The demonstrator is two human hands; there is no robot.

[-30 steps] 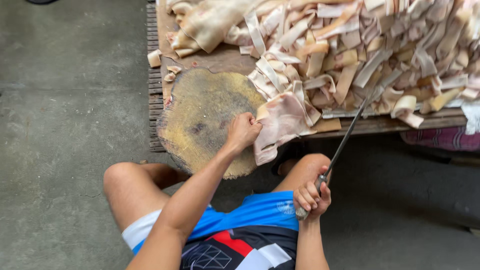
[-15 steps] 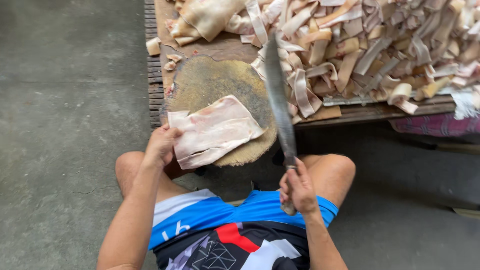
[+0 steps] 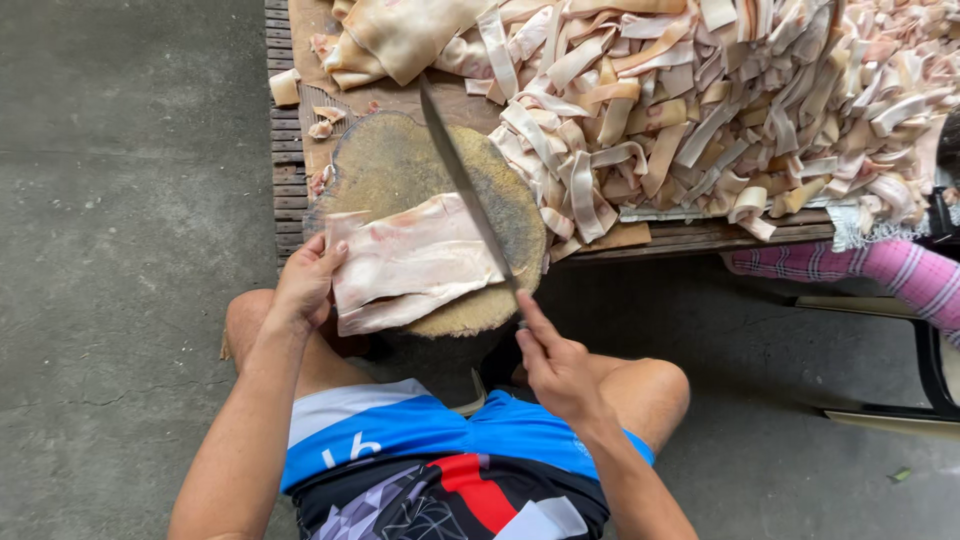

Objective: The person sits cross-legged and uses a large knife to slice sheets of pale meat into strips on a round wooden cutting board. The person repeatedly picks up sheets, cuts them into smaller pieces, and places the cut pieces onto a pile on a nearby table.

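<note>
A pale pink slab of raw skin (image 3: pixel 410 262) lies flat on a round wooden chopping block (image 3: pixel 400 165). My left hand (image 3: pixel 305 282) presses on the slab's left edge, fingers spread over it. My right hand (image 3: pixel 552 360) grips the handle of a long knife (image 3: pixel 465 185). The blade runs away from me and rests across the slab's right end, its tip over the block's far rim.
A big heap of cut skin strips (image 3: pixel 700 100) covers the low wooden table (image 3: pixel 700 235) to the right. Larger uncut pieces (image 3: pixel 400 35) lie behind the block. A pink checked cloth (image 3: pixel 860 270) hangs at the right. Grey concrete floor (image 3: pixel 120 250) is on the left. My bent knees sit under the block.
My left hand dragged a slab from the heap onto the block and flattened it. My right hand raised the knife from beside my knee and laid the blade across the slab's right end.
</note>
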